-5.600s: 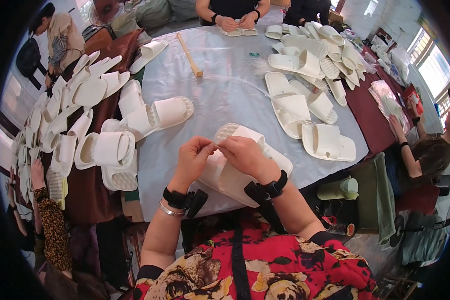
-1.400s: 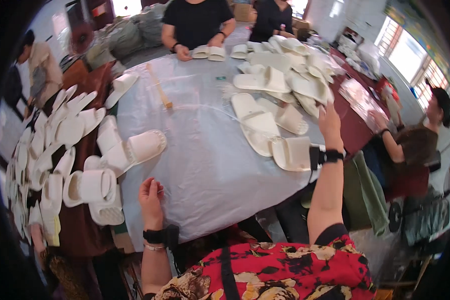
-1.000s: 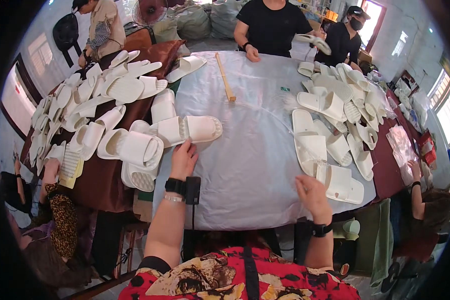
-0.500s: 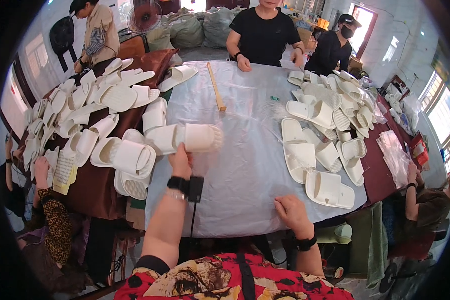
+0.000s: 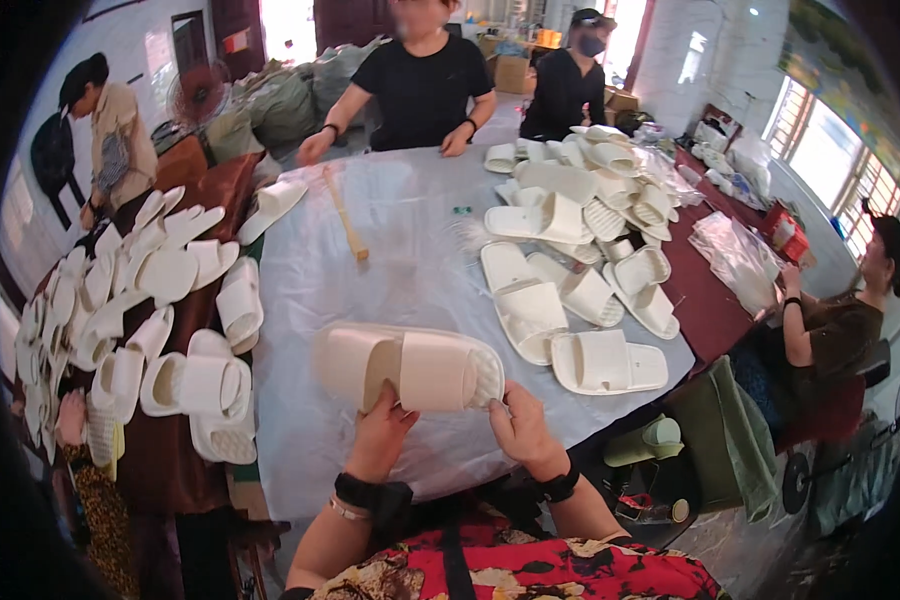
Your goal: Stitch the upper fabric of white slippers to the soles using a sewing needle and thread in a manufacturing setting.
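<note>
A pair of cream slide slippers, one overlapping the other, is held level above the near middle of the table. My left hand grips them from below, its thumb and fingers at the strap area. Thumb and fingers of my right hand are closed at the right end of the slippers, by the ridged footbed. Some fingers of both hands are hidden. To the right, a loose slipper lies closest to my right hand, in front of a big heap of cream slippers.
Another slipper heap covers the brown cloth at left. A thin wooden stick lies on the grey-sheeted table. Across it stands a person in black; other people work around. Clear plastic bags lie at right.
The slippers have come right and nearer to me in my left hand. My right hand has gone from a loose curl to their right end. The view has turned right.
</note>
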A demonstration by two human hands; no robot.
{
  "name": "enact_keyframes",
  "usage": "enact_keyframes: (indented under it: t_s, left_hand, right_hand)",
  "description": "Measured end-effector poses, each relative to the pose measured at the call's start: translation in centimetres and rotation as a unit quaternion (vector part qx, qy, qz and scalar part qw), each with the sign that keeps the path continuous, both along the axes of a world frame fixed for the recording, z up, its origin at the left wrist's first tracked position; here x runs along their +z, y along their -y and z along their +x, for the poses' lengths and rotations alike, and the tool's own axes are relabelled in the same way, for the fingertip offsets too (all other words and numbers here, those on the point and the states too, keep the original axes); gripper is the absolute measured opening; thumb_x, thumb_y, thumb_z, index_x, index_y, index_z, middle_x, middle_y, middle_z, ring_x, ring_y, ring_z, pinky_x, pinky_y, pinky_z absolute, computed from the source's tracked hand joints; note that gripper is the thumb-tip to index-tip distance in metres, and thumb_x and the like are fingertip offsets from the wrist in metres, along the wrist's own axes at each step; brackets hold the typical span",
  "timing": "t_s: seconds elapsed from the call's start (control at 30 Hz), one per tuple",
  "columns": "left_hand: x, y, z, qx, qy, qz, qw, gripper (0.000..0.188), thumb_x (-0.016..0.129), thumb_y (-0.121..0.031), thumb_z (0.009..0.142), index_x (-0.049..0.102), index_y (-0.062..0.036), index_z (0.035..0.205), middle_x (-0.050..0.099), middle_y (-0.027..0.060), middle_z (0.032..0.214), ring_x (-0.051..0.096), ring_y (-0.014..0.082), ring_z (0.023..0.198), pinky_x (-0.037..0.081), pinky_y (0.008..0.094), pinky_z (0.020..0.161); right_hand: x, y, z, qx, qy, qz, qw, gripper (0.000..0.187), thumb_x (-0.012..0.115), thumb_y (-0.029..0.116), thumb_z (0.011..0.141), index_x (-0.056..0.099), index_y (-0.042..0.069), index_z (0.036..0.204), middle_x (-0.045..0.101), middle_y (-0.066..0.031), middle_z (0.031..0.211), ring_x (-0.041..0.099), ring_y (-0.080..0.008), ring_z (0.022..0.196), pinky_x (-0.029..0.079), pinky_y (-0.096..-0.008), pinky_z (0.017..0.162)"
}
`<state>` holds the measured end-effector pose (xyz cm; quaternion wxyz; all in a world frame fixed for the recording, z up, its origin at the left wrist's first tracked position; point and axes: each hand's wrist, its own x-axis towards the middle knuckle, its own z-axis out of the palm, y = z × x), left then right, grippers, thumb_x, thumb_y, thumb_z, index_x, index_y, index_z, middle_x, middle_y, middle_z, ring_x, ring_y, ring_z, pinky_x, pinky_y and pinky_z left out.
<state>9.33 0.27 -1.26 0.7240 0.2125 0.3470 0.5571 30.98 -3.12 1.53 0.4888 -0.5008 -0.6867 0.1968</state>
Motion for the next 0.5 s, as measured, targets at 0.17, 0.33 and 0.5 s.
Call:
enact_keyframes:
  t_s: [0.17, 0.33, 0.5]
  left_hand:
    - [0.0, -0.8, -1.4, 0.112, 0.021, -0.001, 0.993, 0.03, 0.056, -0.025, 0.095, 0.05, -0.0112, 0.12, 0.059, 0.0046, 0.109, 0.059, 0.0177, 0.091, 0.047, 0.0343, 0.074]
    - [-1.2, -0.7, -4.2, 0.118, -0.11, 0.077, 0.984, 0.031, 0.056, -0.018, 0.094, 0.049, -0.0029, 0.12, 0.06, 0.0064, 0.108, 0.06, 0.0181, 0.095, 0.05, 0.032, 0.077]
    - [-2.1, -0.1, -2.4, -0.02, -0.28, 0.144, 0.949, 0.042, 0.063, -0.013, 0.088, 0.046, 0.0048, 0.123, 0.061, 0.0128, 0.11, 0.06, 0.0156, 0.094, 0.05, 0.0303, 0.078]
  right_hand:
    - [0.3, -0.5, 3.5, -0.099, -0.007, 0.073, 0.992, 0.017, 0.057, 0.006, 0.083, 0.056, -0.004, 0.097, 0.06, -0.0209, 0.08, 0.059, -0.0374, 0.073, 0.047, -0.0401, 0.064]
    - [3.0, 0.2, 9.5, -0.257, -0.022, 0.107, 0.96, 0.019, 0.055, 0.008, 0.085, 0.058, -0.005, 0.098, 0.059, -0.0171, 0.076, 0.059, -0.0287, 0.068, 0.046, -0.0358, 0.062]
    - [6.8, 2.5, 11.1, -0.297, 0.026, 0.17, 0.939, 0.019, 0.054, 0.009, 0.085, 0.059, -0.005, 0.097, 0.059, -0.0144, 0.076, 0.057, -0.0246, 0.066, 0.045, -0.0336, 0.061]
